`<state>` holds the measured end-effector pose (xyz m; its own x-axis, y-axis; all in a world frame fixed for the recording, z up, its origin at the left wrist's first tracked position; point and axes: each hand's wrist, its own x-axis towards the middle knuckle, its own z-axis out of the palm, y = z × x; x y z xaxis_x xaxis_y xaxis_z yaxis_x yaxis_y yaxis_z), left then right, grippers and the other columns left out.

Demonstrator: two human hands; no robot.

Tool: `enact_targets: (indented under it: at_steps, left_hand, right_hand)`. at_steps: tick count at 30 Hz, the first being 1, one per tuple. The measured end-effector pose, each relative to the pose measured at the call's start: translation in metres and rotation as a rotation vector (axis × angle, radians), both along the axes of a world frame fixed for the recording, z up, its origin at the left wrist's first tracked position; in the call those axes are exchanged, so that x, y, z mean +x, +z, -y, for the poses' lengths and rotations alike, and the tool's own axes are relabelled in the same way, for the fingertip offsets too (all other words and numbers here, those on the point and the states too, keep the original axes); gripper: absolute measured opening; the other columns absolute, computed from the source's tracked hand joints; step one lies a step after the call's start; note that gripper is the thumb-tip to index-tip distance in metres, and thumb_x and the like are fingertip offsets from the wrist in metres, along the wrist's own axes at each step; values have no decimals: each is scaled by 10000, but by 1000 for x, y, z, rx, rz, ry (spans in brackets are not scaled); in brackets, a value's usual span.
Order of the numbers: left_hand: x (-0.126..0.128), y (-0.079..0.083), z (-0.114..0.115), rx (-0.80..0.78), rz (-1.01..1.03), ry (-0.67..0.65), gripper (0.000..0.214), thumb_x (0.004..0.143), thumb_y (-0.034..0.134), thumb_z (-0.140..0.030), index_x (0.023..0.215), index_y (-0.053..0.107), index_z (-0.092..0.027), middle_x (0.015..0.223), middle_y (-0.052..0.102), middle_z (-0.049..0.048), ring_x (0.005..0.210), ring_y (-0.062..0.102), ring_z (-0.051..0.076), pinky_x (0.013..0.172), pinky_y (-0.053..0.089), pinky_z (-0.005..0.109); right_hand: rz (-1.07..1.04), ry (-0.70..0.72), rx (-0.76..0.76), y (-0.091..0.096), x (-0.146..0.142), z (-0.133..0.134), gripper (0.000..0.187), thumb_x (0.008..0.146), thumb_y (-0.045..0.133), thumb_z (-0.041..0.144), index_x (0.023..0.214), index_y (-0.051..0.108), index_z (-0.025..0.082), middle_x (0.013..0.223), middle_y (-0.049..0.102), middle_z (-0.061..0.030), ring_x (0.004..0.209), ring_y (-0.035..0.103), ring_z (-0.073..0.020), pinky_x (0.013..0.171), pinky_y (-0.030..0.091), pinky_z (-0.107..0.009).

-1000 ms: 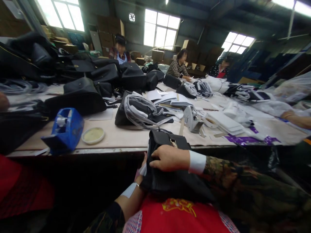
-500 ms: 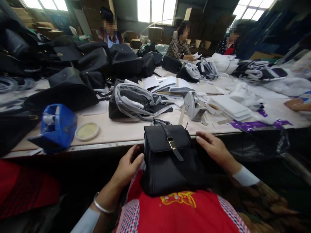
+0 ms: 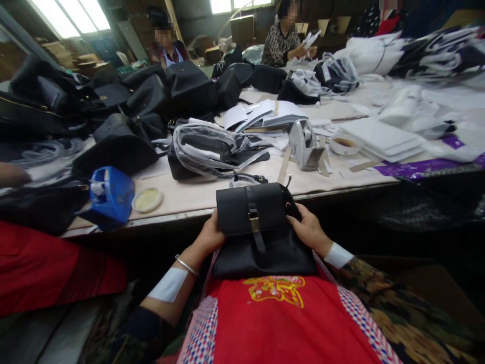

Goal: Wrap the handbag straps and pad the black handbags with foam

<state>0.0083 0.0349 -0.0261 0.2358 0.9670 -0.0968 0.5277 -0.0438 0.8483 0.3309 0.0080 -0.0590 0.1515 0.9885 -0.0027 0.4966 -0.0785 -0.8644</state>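
Note:
A black backpack (image 3: 242, 253) with a flap, a strap and a gold buckle leans between the table edge and my red apron (image 3: 288, 323). At its left side, my left hand (image 3: 210, 233) grips the edge, fingers tucked behind it. My right hand (image 3: 308, 230) closes on the right side, thumb in front by a small gold ring. Beyond the backpack, on the table, lies another black bag (image 3: 182, 162) with straps wrapped in clear plastic.
A blue tape dispenser (image 3: 109, 197) and a round shallow dish (image 3: 147, 200) sit near the table's edge at left. A grey tape dispenser (image 3: 305, 146) stands centre right, with white sheets (image 3: 390, 136) beyond. Black bags (image 3: 189, 83) pile up at back left. Co-workers (image 3: 280, 40) stand across the table.
My right hand, apart from the backpack earlier, has moved in and taken hold of its right side. My left hand has moved up its left edge. The view has tilted down.

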Motion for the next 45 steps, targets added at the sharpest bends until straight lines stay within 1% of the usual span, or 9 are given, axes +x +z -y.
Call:
enact_targets:
  at_steps: [5, 9, 13, 22, 27, 31, 36, 40, 45]
  left_hand:
    - [15, 34, 38, 4, -281, 54, 773, 785, 715, -482, 1455, 432, -221, 1329, 635, 138, 1213, 610, 342, 1019, 493, 500]
    - [21, 39, 63, -139, -332, 48, 823, 803, 686, -525, 1492, 375, -200, 1310, 640, 161, 1175, 632, 355, 990, 509, 516]
    - [23, 20, 67, -183, -219, 136, 834, 759, 755, -397, 1476, 382, -193, 1298, 663, 151, 1178, 642, 344, 1015, 507, 494]
    - [3, -31, 75, 70, -65, 126, 563, 924, 539, -338, 1438, 393, -158, 1370, 606, 153, 1260, 598, 263, 1092, 456, 428]
    - [10, -12, 57, 140, -243, 191, 567, 830, 658, -392, 1312, 510, -132, 1180, 653, 168, 1095, 652, 326, 954, 533, 474]
    - [7, 13, 28, 465, -302, 229, 753, 746, 703, -292, 1421, 426, -107, 1275, 574, 204, 1195, 579, 358, 1029, 477, 508]
    - [14, 38, -42, 387, 30, 312, 606, 854, 644, -443, 1362, 511, -140, 806, 688, 32, 792, 695, 222, 836, 567, 381]
    - [31, 29, -89, 303, 266, 297, 789, 821, 695, -337, 1479, 336, -92, 1114, 715, 157, 1006, 703, 232, 900, 558, 374]
    - [20, 14, -68, 453, 24, 161, 366, 877, 627, -327, 1210, 639, -173, 1277, 656, 151, 1237, 588, 273, 1082, 458, 463]
  right_hand:
    - [-69, -14, -113, -8, 12, 16, 842, 763, 728, 544, 1457, 438, 168, 1280, 662, -169, 1188, 632, -340, 1028, 493, -510]
    - [101, 48, -234, 8, 6, 36, 1161, 670, 800, 563, 1582, 211, 154, 1445, 517, -225, 1313, 527, -384, 1093, 431, -538]
    - [221, 56, -169, 12, -5, 46, 1162, 703, 770, 405, 1606, 96, 120, 1558, 334, -261, 1414, 396, -398, 1146, 366, -535]
    - [263, 121, 0, -9, 13, 38, 910, 792, 673, 318, 1573, 229, 177, 1424, 500, -197, 1281, 541, -354, 1055, 465, -523]
    - [641, 152, 470, 21, 2, 40, 734, 832, 669, 254, 1509, 387, 208, 1508, 391, -206, 1416, 357, -400, 1112, 351, -589]
    - [674, 295, 586, 49, -6, 14, 522, 846, 619, 190, 1364, 573, 233, 1479, 466, -162, 1380, 414, -380, 1088, 368, -573]
    - [352, 79, 468, 89, -14, -65, 341, 907, 595, 413, 1123, 697, 171, 872, 703, -103, 832, 668, -259, 835, 536, -416]
    - [110, -69, 171, 93, -30, -110, 305, 860, 615, 385, 1030, 665, 138, 660, 687, -45, 595, 652, -202, 647, 545, -345]
    - [223, 121, 328, 65, -28, -85, 240, 865, 619, 344, 1026, 675, 175, 871, 744, -86, 818, 707, -235, 803, 552, -377]
